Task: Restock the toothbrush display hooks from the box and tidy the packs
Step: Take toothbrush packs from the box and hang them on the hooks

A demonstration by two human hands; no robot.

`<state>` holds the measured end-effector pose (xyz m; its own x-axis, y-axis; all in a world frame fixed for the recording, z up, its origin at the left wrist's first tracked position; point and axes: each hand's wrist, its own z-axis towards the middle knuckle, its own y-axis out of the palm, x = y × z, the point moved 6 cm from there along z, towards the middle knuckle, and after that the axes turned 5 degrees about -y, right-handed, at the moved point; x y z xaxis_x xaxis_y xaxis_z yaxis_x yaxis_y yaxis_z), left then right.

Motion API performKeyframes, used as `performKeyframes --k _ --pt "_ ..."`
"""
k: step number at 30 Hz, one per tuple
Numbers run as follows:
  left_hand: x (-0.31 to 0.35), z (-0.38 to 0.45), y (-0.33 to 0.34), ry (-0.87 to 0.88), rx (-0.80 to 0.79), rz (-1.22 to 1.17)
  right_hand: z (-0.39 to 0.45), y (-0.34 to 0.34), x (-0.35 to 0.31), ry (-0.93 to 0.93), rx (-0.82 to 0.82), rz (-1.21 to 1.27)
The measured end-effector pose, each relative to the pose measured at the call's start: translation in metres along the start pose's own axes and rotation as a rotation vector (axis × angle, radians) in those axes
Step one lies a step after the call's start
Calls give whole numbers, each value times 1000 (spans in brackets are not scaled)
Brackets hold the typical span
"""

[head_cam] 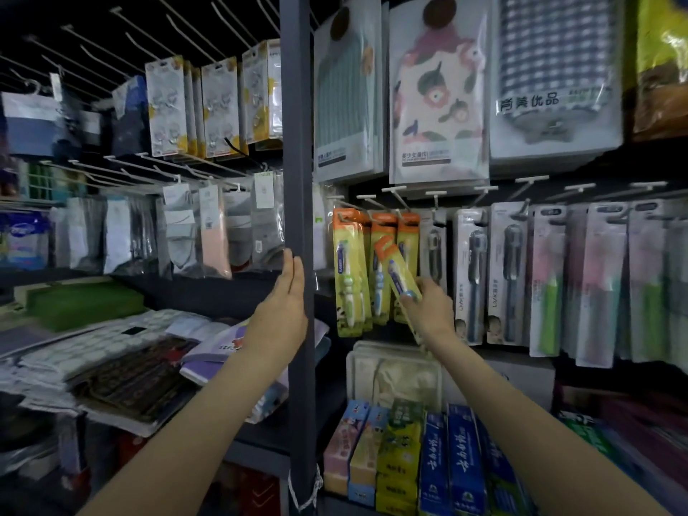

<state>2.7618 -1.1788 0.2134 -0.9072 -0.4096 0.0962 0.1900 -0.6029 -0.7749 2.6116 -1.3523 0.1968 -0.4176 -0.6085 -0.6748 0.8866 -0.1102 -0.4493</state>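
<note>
Toothpaste boxes (432, 459) in blue, yellow and pink stand nearest you on the low shelf. Above them, your right hand (428, 310) pinches the lower end of a yellow toothbrush pack with an orange header (396, 270), tilted just in front of the matching yellow packs (350, 270) hanging on the white wire hooks (376, 202). Your left hand (284, 299) is flat, fingers straight together, against the dark grey metal upright (298, 180). Grey toothbrush packs (491, 273) hang further right.

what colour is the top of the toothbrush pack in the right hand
Orange, above a yellow card, on the toothbrush pack the right hand holds; head view.
</note>
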Motion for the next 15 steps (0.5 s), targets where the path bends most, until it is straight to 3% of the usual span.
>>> performKeyframes --k 7,15 --pt "0 4 4 -61 -41 130 27 6 -36 -87 9 -61" --pt "-3 3 1 -53 -71 120 35 8 -27 87 46 186"
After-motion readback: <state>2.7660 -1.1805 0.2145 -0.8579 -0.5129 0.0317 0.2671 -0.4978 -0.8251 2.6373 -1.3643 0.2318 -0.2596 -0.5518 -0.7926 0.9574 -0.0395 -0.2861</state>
